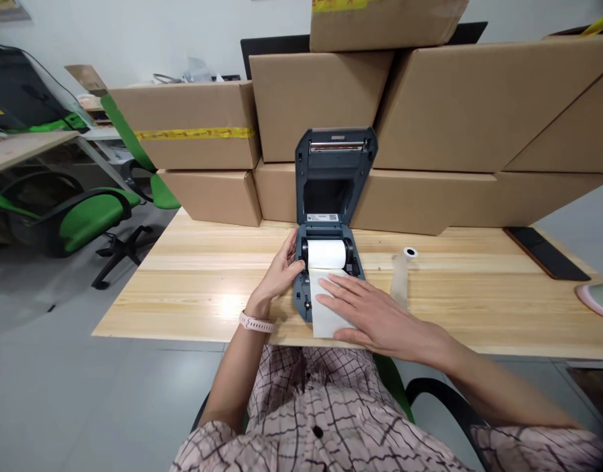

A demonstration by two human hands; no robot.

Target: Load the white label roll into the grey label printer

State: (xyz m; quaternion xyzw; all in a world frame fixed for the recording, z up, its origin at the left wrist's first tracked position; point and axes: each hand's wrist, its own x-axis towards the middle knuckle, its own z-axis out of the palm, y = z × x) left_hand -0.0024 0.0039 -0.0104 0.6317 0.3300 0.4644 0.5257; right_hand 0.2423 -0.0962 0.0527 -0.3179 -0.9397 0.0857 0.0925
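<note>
A wooden table (pixel 183 288); at its near edge, a printer (pixel 326 231), its lid (pixel 337 167) raised, not closed. The right hand (pixel 368 308) lies flat, fingers loose, on paper (pixel 324 322) already out from the seated roll (pixel 326 254); the left hand (pixel 284 265) grasps the printer's left side.

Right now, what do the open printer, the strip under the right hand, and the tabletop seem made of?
Printer: probably plastic, matte grey, moulded edges. Strip: likely paper, matte white, a thin sheet. Tabletop: wood or laminate, slightly glossy, showing grain and a reflection.
</note>
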